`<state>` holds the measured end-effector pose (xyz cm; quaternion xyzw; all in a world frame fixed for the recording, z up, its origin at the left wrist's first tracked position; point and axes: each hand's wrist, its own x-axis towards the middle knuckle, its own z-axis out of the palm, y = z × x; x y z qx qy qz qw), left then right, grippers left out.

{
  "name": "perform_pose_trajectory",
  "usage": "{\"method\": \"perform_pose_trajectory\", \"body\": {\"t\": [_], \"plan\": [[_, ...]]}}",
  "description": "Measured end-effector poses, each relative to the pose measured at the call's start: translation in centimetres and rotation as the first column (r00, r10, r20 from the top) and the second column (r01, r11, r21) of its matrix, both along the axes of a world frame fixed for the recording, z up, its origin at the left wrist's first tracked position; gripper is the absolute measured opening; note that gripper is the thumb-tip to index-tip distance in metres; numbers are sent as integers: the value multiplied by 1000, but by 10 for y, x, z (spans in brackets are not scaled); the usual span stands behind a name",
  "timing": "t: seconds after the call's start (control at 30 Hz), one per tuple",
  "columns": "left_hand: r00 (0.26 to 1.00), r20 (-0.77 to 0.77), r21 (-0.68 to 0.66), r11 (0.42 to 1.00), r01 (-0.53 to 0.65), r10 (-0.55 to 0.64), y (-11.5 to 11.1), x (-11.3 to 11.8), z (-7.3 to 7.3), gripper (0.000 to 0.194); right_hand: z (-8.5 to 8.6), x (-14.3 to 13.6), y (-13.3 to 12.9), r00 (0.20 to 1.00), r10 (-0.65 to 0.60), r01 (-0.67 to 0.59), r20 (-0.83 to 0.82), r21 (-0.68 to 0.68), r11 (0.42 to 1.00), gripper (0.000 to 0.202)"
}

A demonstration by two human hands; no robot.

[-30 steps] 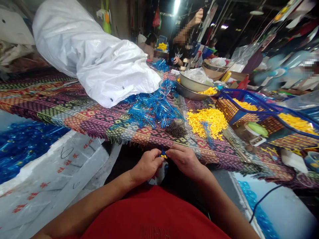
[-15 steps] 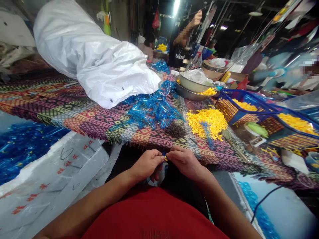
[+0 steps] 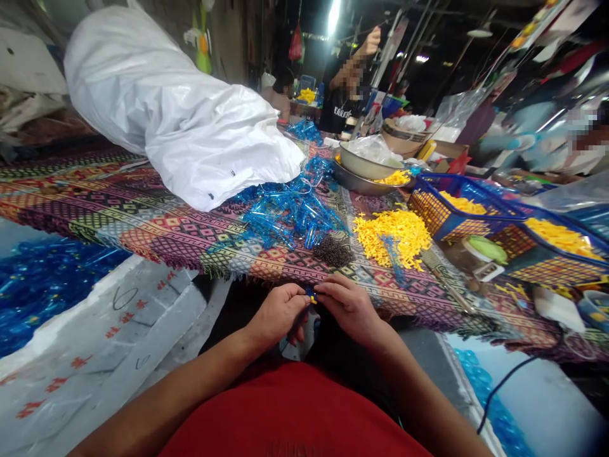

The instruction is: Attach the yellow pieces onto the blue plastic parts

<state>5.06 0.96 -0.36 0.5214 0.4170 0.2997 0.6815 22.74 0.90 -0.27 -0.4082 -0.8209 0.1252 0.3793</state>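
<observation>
In front of my red shirt, just off the table's near edge, my left hand [image 3: 280, 311] and my right hand [image 3: 349, 306] meet fingertip to fingertip. Between them they pinch a small blue and yellow plastic piece [image 3: 312, 296], mostly covered by the fingers. Its exact kind is too small to make out. Beyond the hands lies a heap of tiny dark parts [image 3: 335, 251]. To its right is a pile of yellow plastic pieces [image 3: 392, 231] with a clear blue part [image 3: 392, 257] on top. A heap of clear blue plastic parts [image 3: 290, 219] spreads behind the dark ones.
A large white sack [image 3: 190, 120] lies across the patterned tablecloth [image 3: 157, 235]. Blue baskets [image 3: 469, 222] hold yellow pieces at right, near stacked metal bowls [image 3: 364, 162]. A box of blue parts [image 3: 52, 279] stands low at left. Another person [image 3: 340, 105] is farther back.
Both hands stay together around the small piece. My right fingertips have shifted slightly up and left, and more blue shows between the hands. The whole view has moved a little.
</observation>
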Motion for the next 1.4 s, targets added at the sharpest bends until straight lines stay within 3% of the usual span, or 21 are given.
{"method": "perform_pose_trajectory", "body": {"t": [0.1,0.47,0.8,1.4], "plan": [[999,30,26,999,-34,33,0,0,-1,18,-2,-3,-4,994,-83,86,-70,48,995,10],[996,74,79,996,-48,42,-4,4,-4,24,-13,-11,-9,994,-76,82,-84,66,994,13],[989,138,108,992,-61,46,-6,7,0,25,-1,-7,-9,988,-96,70,-123,-195,978,21],[994,-53,224,971,-87,101,-7,7,1,23,-12,-13,-10,989,-112,111,-95,-18,994,13]]}}
